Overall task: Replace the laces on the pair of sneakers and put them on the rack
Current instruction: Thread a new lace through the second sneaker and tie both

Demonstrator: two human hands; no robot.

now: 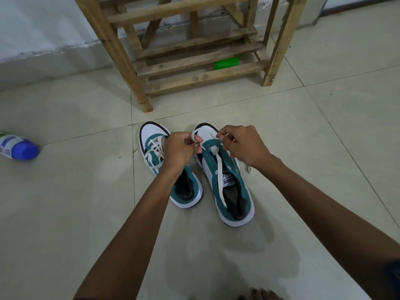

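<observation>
Currently, your left hand [180,149] and right hand [242,144] each pinch flat white lace [219,167] over right teal-and-white suede sneaker [229,180], frame centre. Laced left sneaker [155,152] just beside. Slatted wooden rack [194,50] upper centre.

The tall wooden slatted rack [194,50] is cut off by the top edge, and its front slats hide the lower part of the green cylinder [226,63] lying inside it. Left of the rack, the white bottle with a blue cap [18,147] runs off the left edge, its label print blurred. In front of the rack, the left hand [179,149] covers part of the laced teal-and-white sneaker [171,167], and toes [260,295] are cropped by the bottom edge.
</observation>
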